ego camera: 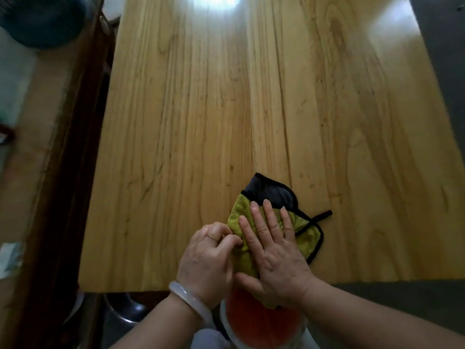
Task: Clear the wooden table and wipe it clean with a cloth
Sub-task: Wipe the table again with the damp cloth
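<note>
- While my right hand (273, 250) lies flat, fingers straight and spread, it presses down on the yellow-green fleecy cloth with black trim and a dark grey corner (299, 222).
- My left hand (207, 260) sits just beside the right, touching it; its fingers are curled and pinch the cloth's left edge.
- A thin ring (212, 238) shows on one left finger, and a pale translucent bangle (187, 299) circles my left wrist.
- The cloth lies bunched under and ahead of both hands; its grey corner reaches past my right fingertips, a black loop (323, 215) sticks out to the right of them, and its near end hangs over the table edge under my right palm.
- The light, glossy wooden table with long grain lines (201, 122) stretches away from my hands; its near edge runs beneath my wrists.
- Below my wrists, off the table, sits a round clear-rimmed container with something orange inside (259, 323); what it holds I cannot tell.
- Far to the left of my left hand runs a dark brown wooden piece of furniture (75, 147), blurred, with a dark blue round thing (42, 21) beyond it.
</note>
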A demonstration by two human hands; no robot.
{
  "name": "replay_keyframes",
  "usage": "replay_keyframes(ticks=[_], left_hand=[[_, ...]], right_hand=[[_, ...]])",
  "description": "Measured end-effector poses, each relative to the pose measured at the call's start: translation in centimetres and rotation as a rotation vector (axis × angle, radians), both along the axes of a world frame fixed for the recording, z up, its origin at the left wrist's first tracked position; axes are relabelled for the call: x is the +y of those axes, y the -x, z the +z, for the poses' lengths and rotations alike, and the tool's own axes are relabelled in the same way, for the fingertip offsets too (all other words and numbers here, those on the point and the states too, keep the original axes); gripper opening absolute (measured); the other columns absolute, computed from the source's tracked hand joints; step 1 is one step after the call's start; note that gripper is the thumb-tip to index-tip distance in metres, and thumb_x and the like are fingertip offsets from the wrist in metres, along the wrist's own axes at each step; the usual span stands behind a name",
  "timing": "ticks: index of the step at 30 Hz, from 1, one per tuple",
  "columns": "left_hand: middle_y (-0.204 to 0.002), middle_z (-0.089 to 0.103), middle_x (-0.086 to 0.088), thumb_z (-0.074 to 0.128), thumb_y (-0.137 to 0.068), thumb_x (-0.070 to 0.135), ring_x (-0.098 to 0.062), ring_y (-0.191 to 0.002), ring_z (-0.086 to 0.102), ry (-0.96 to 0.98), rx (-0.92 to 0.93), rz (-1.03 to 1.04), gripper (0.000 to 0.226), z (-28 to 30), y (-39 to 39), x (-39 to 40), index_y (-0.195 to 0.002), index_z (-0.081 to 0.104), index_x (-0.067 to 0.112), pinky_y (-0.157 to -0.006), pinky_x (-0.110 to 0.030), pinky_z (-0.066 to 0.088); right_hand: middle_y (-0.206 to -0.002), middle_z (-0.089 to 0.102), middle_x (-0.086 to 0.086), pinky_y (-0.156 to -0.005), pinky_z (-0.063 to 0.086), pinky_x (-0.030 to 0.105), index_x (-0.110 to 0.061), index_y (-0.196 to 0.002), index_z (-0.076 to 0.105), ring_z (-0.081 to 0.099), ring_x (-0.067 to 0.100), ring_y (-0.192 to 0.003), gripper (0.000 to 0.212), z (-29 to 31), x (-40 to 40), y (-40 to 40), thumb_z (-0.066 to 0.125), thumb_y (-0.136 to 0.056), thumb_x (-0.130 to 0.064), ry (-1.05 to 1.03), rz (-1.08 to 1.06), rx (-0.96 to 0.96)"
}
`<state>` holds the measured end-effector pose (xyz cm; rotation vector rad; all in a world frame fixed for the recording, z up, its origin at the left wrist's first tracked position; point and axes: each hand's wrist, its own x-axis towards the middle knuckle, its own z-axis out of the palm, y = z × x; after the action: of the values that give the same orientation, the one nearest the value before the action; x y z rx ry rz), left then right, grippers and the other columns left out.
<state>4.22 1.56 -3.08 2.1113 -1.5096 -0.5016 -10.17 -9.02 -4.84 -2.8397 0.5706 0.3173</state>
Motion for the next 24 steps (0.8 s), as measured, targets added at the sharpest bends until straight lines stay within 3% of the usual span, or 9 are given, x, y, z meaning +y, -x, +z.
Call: replay_keyframes(ticks=[7,18,24], left_hand=[[-0.088,0.058,0.005,0.042,-0.075,0.012,-0.01,-0.08,0.05,0.004,0.065,0.171,0.026,0.8,-2.6,4.0,-0.084,0.066,0.017,-0.07,-0.025,0.047],[-0.086,0.057,0.006,0.038,-0.076,0.004,-0.014,-0.082,0.056,0.116,0.14,0.64,0.026,1.3,-7.1,9.0,-0.077,0.061,0.016,-0.071,-0.032,0.05],[-0.087,0.06,0.002,0.039,-0.074,0.002,-0.016,-0.085,0.058,0.106,0.133,0.852,0.027,1.6,-10.0,11.9,-0.077,0.063,0.013,-0.075,-0.039,0.053]], right_hand=[[-0.162,-0.001,0.02,-0.113,0.008,0.062,-0.01,-0.155,0.014,-0.007,0.04,-0.149,0.095,0.4,1.4,-3.5,0.035,-0.088,-0.073,-0.04,0.204,-0.003],[-0.163,-0.007,0.014,-0.117,-0.002,0.058,-0.016,-0.157,0.001,-0.017,0.033,-0.148,0.092,0.2,6.7,-11.9,0.039,-0.088,-0.065,-0.094,0.477,-0.026],[-0.164,-0.003,0.011,-0.119,-0.003,0.057,-0.016,-0.156,0.01,-0.016,0.032,-0.149,0.083,-0.4,11.4,-16.9,0.039,-0.091,-0.058,-0.096,0.566,-0.081]])
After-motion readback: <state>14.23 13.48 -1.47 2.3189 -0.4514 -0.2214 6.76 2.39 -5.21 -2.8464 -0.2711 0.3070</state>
